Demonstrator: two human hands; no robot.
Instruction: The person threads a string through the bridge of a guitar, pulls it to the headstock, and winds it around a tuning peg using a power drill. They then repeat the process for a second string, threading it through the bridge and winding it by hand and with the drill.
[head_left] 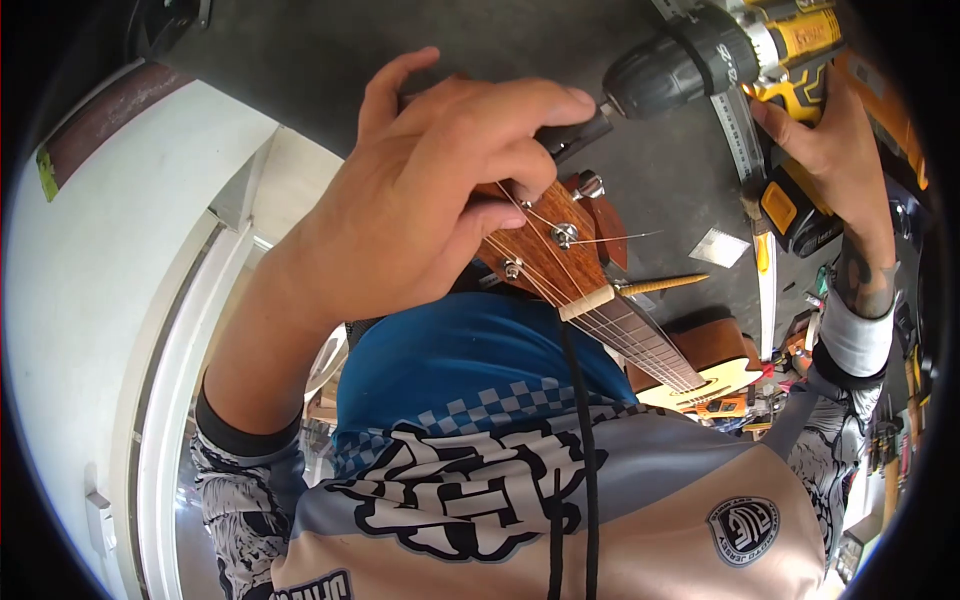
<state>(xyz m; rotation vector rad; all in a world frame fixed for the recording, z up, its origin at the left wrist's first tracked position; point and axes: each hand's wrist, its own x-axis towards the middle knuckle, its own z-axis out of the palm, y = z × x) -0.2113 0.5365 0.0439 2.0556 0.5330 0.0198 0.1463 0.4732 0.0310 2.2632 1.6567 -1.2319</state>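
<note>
A guitar headstock (pixel 560 250) with metal tuning posts and loose string ends lies in front of the person's body. My left hand (pixel 430 170) is over its far end, with thumb and fingers closed near a string post; what they pinch is hidden. The index finger rests against a black attachment (pixel 580 135) beside the headstock, at the drill's tip. My right hand (pixel 835 150) grips the handle of a yellow and black power drill (pixel 680 65), its chuck pointing left.
A metal ruler (pixel 738 135), a small clear packet (pixel 719 247), a brush (pixel 765 260) and a pointed yellowish tool (pixel 665 284) lie on the dark work surface (pixel 660 180). The guitar body (pixel 715 350) is at lower right, near assorted tools. A white wall stands at left.
</note>
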